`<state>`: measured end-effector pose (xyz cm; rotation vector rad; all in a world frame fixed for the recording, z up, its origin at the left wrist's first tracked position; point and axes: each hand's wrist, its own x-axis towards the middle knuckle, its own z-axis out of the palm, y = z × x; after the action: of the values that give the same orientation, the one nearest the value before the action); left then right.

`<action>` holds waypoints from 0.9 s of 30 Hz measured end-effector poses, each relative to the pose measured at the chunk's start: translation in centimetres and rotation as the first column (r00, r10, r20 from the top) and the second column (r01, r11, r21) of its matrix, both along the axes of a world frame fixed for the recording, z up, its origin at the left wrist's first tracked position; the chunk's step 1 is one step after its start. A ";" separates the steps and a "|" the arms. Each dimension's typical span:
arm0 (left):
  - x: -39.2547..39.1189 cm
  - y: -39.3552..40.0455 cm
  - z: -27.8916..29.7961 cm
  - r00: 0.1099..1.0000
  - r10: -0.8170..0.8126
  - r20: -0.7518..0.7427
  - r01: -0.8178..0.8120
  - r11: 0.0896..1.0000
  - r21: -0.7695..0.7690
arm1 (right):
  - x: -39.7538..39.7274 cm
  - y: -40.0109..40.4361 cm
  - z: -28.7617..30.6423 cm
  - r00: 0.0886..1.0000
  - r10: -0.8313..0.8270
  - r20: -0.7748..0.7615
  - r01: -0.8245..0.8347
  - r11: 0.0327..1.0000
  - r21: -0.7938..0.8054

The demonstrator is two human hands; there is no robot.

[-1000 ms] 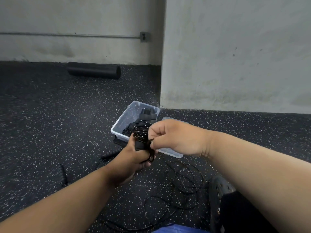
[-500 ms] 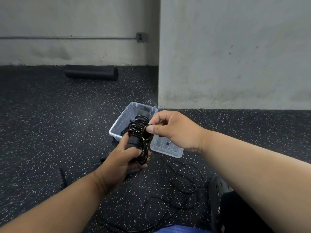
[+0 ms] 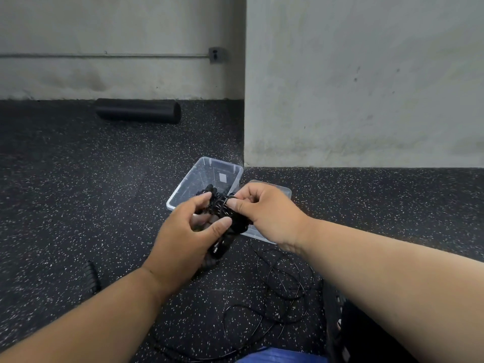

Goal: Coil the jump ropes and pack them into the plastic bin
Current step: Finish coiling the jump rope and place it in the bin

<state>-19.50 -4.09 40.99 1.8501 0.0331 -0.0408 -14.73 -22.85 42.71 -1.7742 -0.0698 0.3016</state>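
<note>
1. Jump rope bundle (image 3: 227, 221), black cord wound round its handles, is held in the air just in front of the plastic bin (image 3: 207, 170), which stands on the speckled floor (image 3: 78, 192).
2. Left hand (image 3: 183, 242) curls thumb and fingers round the bundle, likely to keep the turns from springing loose.
3. Right hand (image 3: 264, 208) pinches the cord at the top, apparently tucking the end.
4. More loose rope (image 3: 282, 281) lies uncoiled near the knees, not yet packed.
</note>
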 end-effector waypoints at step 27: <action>0.4 0.1 -1.1 0.921 0.073 0.383 -0.249 0.867 0.432 | -0.3 0.3 -1.0 0.997 -0.046 0.066 0.056 0.985 -0.161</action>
<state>-19.08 -3.97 39.91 2.3140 -0.0582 0.4637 -15.03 -22.51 41.69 -1.9446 -0.0451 0.2208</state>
